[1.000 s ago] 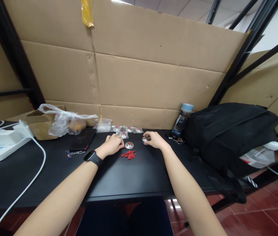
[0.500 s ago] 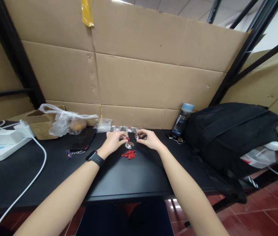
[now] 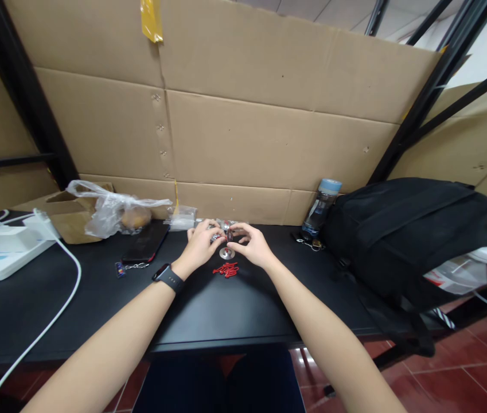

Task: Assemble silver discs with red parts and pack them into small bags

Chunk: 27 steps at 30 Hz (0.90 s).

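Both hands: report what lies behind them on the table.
Behind the left hand and right hand, parts of clear packets show, one with some red. The hands cover the rest, so the packets cannot be counted.

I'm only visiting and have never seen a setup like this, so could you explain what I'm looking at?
There is no machine here: these are a person's two bare hands. One camera, worn on the head, takes every picture, looking forward and down. The right hand holds a small shiny disc near the fingertips of the left hand; whether the left pinches something too is too small to tell. On the black table, just below the hands, lie a silvery disc and a small heap of red cords. To the left are a phone and a tied plastic bag; to the right, a bottle and a black backpack.
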Each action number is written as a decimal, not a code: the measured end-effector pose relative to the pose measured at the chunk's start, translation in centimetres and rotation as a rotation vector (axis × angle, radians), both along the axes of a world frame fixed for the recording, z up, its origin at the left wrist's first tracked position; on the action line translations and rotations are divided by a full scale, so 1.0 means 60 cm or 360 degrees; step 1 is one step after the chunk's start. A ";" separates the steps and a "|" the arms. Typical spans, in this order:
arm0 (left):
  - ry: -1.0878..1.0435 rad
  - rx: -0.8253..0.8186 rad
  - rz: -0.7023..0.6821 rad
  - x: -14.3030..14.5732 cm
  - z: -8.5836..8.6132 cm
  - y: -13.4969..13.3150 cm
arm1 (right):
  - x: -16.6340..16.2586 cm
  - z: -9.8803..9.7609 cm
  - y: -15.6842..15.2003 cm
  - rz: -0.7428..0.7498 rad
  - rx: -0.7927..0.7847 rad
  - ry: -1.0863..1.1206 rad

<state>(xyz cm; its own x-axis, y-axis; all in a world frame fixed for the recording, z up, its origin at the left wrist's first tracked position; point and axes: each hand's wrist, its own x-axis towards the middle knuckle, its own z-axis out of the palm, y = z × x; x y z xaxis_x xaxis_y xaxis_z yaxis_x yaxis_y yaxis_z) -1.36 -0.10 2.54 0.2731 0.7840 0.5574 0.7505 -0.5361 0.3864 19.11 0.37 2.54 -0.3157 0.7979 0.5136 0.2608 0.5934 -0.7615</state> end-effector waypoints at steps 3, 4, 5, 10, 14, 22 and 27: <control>-0.0028 0.0067 0.0024 0.003 0.001 -0.002 | -0.006 0.001 -0.003 0.0027 -0.0019 0.0064; -0.0038 0.0081 0.0034 0.004 0.001 -0.002 | -0.007 0.002 -0.004 0.0042 -0.0033 0.0084; -0.0049 0.0091 0.0045 0.005 0.002 -0.003 | -0.008 0.003 -0.005 0.0058 -0.0052 0.0106; -0.0067 0.0144 0.0071 0.007 0.005 -0.007 | -0.013 0.007 -0.009 0.0149 -0.0168 0.0255; 0.0006 0.0248 0.0088 0.007 0.008 -0.010 | -0.013 0.004 -0.009 0.0279 -0.0262 0.0364; 0.0129 0.0357 0.0061 0.006 0.018 -0.021 | -0.007 -0.004 -0.004 0.0366 -0.0344 0.0390; 0.0140 0.0375 0.0051 0.008 0.017 -0.022 | -0.009 -0.007 -0.002 0.0317 -0.0306 0.0379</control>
